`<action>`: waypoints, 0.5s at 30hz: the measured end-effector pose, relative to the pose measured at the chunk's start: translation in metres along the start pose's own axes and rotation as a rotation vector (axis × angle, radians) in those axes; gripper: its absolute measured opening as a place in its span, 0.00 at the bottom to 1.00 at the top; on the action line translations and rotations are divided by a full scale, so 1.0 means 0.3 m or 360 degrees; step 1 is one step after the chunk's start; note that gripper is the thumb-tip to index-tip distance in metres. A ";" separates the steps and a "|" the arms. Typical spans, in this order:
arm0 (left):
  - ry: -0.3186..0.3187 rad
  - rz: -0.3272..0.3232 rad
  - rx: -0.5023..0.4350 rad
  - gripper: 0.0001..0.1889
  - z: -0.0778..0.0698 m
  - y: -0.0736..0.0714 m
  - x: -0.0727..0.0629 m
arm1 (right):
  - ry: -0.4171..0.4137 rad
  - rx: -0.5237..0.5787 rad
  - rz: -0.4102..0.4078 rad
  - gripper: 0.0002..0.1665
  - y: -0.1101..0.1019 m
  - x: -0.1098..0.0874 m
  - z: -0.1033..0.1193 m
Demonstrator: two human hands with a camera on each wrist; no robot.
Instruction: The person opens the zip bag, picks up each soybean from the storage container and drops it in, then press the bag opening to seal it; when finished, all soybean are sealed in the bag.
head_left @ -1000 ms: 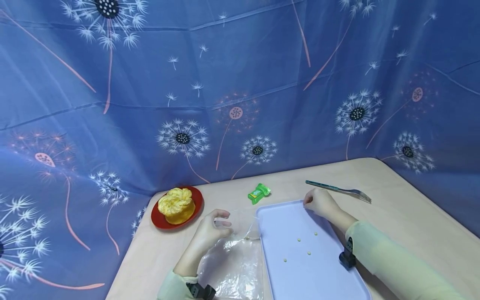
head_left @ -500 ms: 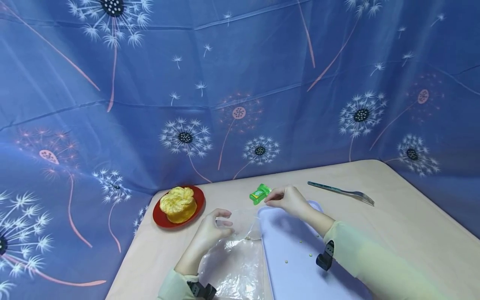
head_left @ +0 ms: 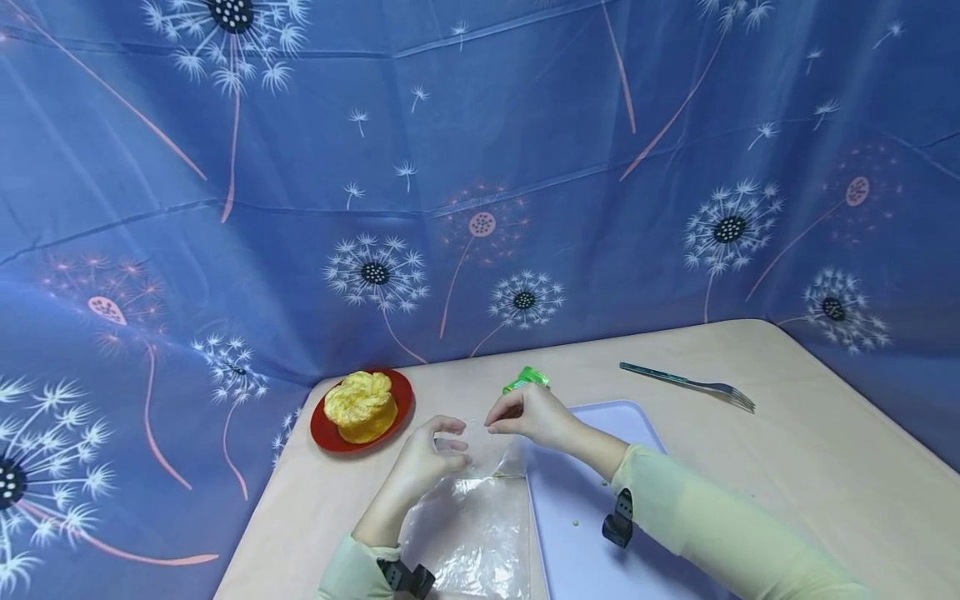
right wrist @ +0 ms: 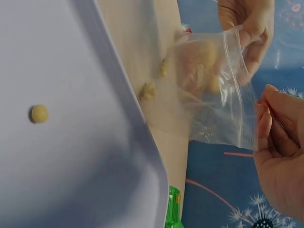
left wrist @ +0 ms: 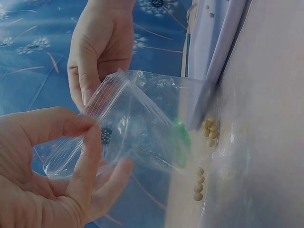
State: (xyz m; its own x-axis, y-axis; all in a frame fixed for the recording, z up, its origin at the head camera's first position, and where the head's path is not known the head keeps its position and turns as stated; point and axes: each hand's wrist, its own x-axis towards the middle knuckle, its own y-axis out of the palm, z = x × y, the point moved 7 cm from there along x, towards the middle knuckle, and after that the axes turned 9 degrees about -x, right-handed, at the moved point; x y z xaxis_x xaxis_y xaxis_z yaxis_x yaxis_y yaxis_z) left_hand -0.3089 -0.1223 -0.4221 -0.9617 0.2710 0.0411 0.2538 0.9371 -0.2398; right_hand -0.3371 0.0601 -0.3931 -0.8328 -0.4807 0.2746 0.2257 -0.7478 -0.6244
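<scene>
Bag, clear and zip-topped, hangs tilted from its mouth, above the bench and just off the left side of the tray. Low inside it sit two small clusters of yellowish beans. My left hand holds the zip strip, thumb and finger pinched tight on it, with other fingers behind the film.

The change is in my right hand: it is no longer at the tray's far edge, having crossed the tray's far left corner to come up to the bag's mouth. Its fingertips are narrow, drawn close together beside the strip. I cannot tell whether they have anything between them, or whether they touch the film. I take the shift to mean that the work is now at the mouth of the bag rather than over the tray.

The tray is not finished with, I judge, since a loose bean lies on it, and my forearm may hide others. Shiny clear plastic lies below the bag, towards the bench's near edge; whether it belongs to the same bag I cannot tell.

Farther out, a green packet shows partly behind my right hand, near the bench's far edge. A yellow bun sits on a red plate at the far left corner, and a fork lies toward the far right corner.
</scene>
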 end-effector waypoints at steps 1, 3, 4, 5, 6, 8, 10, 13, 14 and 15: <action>-0.0001 -0.0001 0.0008 0.27 -0.001 0.001 -0.001 | 0.0013 0.0000 -0.0006 0.03 -0.006 -0.004 -0.003; 0.0005 0.0001 0.0014 0.27 -0.005 0.003 -0.003 | 0.0034 -0.0010 -0.0034 0.05 -0.027 -0.013 -0.012; 0.0007 0.0000 0.0017 0.27 -0.006 0.004 -0.005 | 0.0048 -0.0015 -0.0051 0.05 -0.042 -0.019 -0.018; 0.0007 -0.0001 0.0014 0.27 -0.008 0.005 -0.006 | 0.0065 -0.0020 -0.0066 0.06 -0.058 -0.027 -0.025; 0.0010 -0.0003 0.0010 0.28 -0.011 0.006 -0.008 | 0.0083 -0.0027 -0.0077 0.06 -0.074 -0.036 -0.033; 0.0022 -0.0006 0.0002 0.28 -0.016 0.007 -0.011 | 0.0118 -0.0029 -0.0086 0.06 -0.107 -0.057 -0.052; 0.0029 -0.0020 0.0001 0.28 -0.019 0.007 -0.013 | 0.0154 -0.0027 -0.0063 0.07 -0.133 -0.083 -0.079; 0.0032 -0.0039 0.0017 0.27 -0.022 0.006 -0.013 | 0.0187 -0.0046 0.0019 0.08 -0.155 -0.130 -0.130; 0.0030 -0.0045 0.0023 0.27 -0.022 0.005 -0.011 | 0.0193 -0.0061 0.0050 0.08 -0.157 -0.146 -0.148; 0.0022 -0.0049 0.0027 0.27 -0.020 0.005 -0.010 | 0.0193 -0.0080 0.0088 0.08 -0.157 -0.163 -0.165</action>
State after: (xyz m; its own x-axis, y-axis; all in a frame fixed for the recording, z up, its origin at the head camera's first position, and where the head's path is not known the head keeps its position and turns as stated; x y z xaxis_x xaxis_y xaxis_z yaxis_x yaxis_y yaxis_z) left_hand -0.3049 -0.1202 -0.4167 -0.9675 0.2450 0.0623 0.2219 0.9412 -0.2549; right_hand -0.3320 0.1417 -0.4133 -0.8755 -0.4593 0.1501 0.2499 -0.6962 -0.6730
